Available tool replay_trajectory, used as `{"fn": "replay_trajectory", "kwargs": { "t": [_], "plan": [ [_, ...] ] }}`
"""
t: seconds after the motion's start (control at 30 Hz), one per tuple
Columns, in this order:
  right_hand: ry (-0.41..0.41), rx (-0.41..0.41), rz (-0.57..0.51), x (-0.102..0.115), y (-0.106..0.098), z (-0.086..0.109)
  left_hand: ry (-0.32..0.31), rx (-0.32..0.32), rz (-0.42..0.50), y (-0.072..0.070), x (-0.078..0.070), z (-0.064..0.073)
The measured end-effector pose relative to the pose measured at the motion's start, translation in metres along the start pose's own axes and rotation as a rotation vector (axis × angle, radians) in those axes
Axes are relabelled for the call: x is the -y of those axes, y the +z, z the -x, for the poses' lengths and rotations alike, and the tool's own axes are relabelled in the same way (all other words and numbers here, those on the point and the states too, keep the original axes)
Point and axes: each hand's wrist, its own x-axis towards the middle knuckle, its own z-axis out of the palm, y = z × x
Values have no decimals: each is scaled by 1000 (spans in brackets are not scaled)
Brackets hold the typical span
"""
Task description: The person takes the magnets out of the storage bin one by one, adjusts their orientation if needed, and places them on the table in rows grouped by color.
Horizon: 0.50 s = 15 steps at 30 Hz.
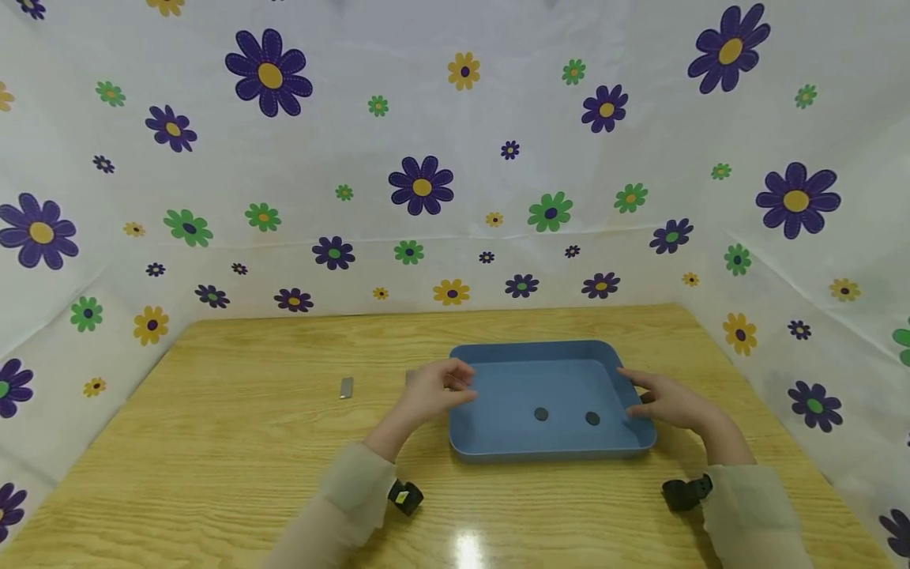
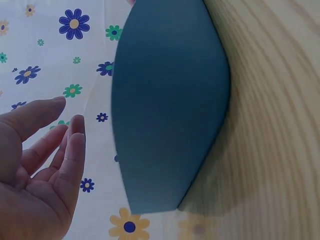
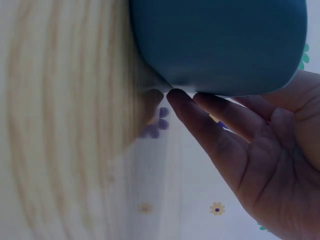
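Note:
A shallow blue tray lies on the wooden table, with two small dark round discs on its floor. At the tray's right side, my right hand grips the wall, thumb over the rim and fingers against the outside. The right wrist view shows those fingertips low on the outer wall. My left hand hovers at the left rim, fingers loosely bent and holding nothing. In the left wrist view a gap separates the left fingers from the tray's wall.
A small grey rectangular piece lies on the table left of the tray. Another grey piece is partly hidden behind the left hand. Flower-patterned white cloth encloses the table at the back and sides.

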Motion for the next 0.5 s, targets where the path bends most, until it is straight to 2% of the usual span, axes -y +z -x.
{"fn": "replay_trajectory", "kwargs": {
  "t": [0.2, 0.5],
  "plan": [
    [-3, -1, -2, 0, 0, 0, 19, 5, 59, 15, -4, -10],
    [-13, -1, 4, 0, 0, 0, -7, 17, 71, 34, -6, -23]
  ]
}}
